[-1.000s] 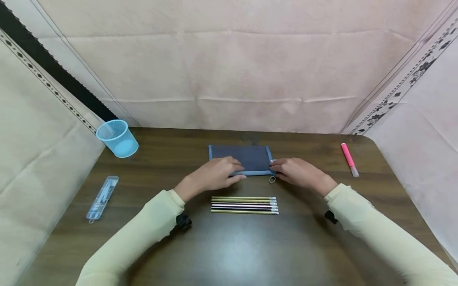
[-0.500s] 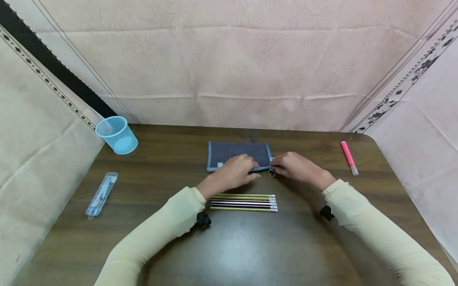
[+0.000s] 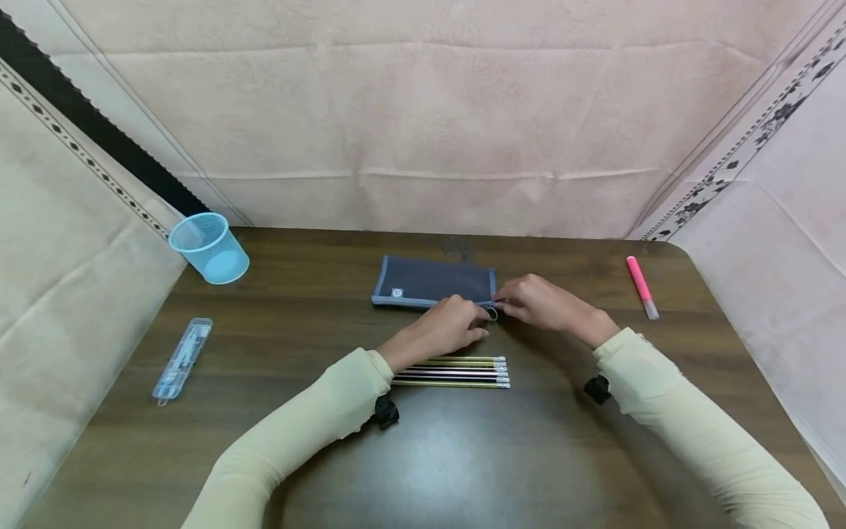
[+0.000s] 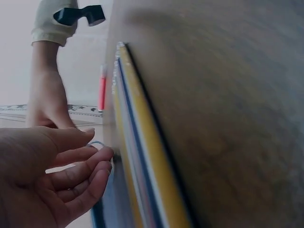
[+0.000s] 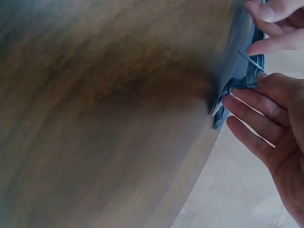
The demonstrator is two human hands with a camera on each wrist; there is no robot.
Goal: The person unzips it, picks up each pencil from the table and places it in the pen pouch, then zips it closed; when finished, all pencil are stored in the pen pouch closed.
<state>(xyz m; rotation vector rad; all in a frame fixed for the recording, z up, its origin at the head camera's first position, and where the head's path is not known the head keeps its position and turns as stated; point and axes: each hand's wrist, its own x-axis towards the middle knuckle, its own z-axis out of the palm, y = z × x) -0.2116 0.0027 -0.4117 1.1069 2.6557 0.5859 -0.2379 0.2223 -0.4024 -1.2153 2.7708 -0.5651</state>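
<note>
A dark blue zip pouch (image 3: 439, 279) with lighter blue edging and a small white label lies toward the back middle of the table. My right hand (image 3: 545, 305) pinches its near right corner between thumb and fingers, also seen in the right wrist view. A metal ring (image 5: 250, 61) hangs from the zip at that corner. My left hand (image 3: 446, 329) is at the ring, its index fingertip right beside it and the thumb apart. Under the left hand and wrist lies a row of several gold and dark striped pencils (image 3: 463, 372), their left ends hidden.
A light blue plastic cup (image 3: 218, 253) stands tilted-looking at the back left. A clear blue slim case (image 3: 183, 360) lies at the left. At the far right is a pink marker (image 3: 640, 283). Pale cloth walls (image 3: 423, 125) enclose the wooden table (image 3: 449, 463).
My left hand has left the pouch's front edge and moved right and nearer, to the ring. The pouch has turned slightly and shifted a little left. My right hand stays at its corner.
</note>
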